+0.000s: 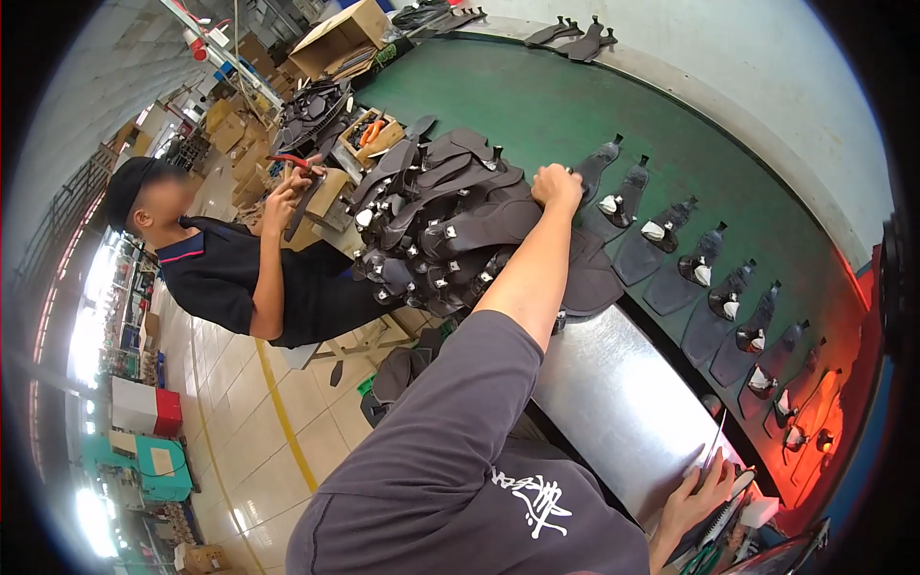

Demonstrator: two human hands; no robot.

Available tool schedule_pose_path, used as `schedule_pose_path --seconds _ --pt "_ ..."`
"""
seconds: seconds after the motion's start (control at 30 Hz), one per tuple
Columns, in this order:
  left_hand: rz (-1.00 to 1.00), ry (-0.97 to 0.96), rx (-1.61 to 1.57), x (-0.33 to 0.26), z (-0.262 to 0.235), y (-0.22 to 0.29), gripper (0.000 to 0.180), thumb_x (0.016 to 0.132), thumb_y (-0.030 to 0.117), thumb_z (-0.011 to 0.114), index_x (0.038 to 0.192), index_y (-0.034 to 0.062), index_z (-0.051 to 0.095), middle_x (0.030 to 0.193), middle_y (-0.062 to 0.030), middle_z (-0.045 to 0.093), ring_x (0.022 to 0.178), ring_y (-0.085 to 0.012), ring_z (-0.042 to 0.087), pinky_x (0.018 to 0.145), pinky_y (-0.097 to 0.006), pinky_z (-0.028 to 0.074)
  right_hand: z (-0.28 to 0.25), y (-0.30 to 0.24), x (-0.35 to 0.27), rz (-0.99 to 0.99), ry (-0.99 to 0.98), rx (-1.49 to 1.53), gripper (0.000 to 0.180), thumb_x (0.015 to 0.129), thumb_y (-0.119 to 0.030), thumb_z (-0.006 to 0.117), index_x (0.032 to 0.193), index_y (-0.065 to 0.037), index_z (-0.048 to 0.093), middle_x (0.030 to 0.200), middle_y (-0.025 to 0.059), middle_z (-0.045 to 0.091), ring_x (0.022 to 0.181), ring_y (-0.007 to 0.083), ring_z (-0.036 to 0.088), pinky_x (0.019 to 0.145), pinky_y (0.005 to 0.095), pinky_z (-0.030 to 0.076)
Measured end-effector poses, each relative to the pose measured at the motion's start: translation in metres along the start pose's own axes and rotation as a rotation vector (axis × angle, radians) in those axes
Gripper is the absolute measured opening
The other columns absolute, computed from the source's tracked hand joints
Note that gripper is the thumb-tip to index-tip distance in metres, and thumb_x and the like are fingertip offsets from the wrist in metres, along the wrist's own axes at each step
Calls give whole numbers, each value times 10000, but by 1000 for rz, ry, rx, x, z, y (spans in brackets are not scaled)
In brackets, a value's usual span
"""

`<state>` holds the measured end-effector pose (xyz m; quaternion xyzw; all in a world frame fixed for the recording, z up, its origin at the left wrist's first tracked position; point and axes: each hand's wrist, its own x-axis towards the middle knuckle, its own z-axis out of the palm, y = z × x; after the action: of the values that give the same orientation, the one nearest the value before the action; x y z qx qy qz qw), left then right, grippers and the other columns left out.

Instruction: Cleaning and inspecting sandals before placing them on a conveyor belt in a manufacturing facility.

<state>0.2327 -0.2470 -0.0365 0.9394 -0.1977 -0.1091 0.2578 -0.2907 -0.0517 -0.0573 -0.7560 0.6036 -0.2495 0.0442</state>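
My left hand (557, 188) reaches across to the right edge of a big pile of dark sandals (460, 206). Its fingers are curled closed, right beside a dark sandal sole (600, 161) on the green belt; what they grip is hidden. Down at the lower right, my right hand (692, 496) has its fingers closed round a thin, light rod-like tool (719, 433) that points upward. A smooth metal plate (613, 393) lies between the two hands. Near the belt's edge, a dark sole (589, 287) juts from the pile over the plate.
On the green belt (460, 81), a row of sandals (704, 273) with white stuffing leads toward a red-glowing opening (824, 431). A co-worker (249, 259) at the left holds red-handled pliers (287, 159). Behind stand a parts box (369, 134) and a carton (340, 38).
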Motion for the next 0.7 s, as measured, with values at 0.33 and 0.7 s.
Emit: schedule_pose_path --seconds 0.33,0.7 --pt "194 -3 228 12 42 21 561 837 472 638 1276 147 511 1318 -218 510 1255 -407 456 1006 -543 360 -25 -16 11 73 106 122 378 882 -22 566 1259 4 564 1298 210 453 1202 355 454 996 413 387" --pt "668 527 -611 29 2 47 326 629 158 768 928 108 649 913 -104 594 860 -285 594 781 -396 489 -53 -56 12 51 172 349 380 792 65 567 1165 10 616 1253 206 480 1153 341 491 975 401 400"
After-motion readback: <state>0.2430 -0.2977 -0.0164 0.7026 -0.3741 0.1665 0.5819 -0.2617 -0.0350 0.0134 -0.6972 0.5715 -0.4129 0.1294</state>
